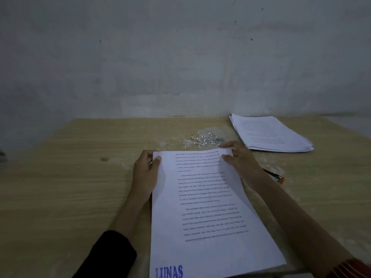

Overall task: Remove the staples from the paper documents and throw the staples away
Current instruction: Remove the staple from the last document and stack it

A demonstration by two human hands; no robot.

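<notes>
Dimly, both hands (145, 173) (242, 164) in pinch-grip on document (200, 207); wooden desk (60, 187); grey wall (140, 57)

One word reads plainly: LUNAS, in large blue capitals, a stamp (169, 271) at the near left corner of the printed document (200, 207). The rest of that page carries paragraphs of small dark print, too blurred to read with any certainty. The top sheet of the stack of papers (271, 133) at the far right of the worktop (80, 177) also bears typed lines, faint and illegible
</notes>
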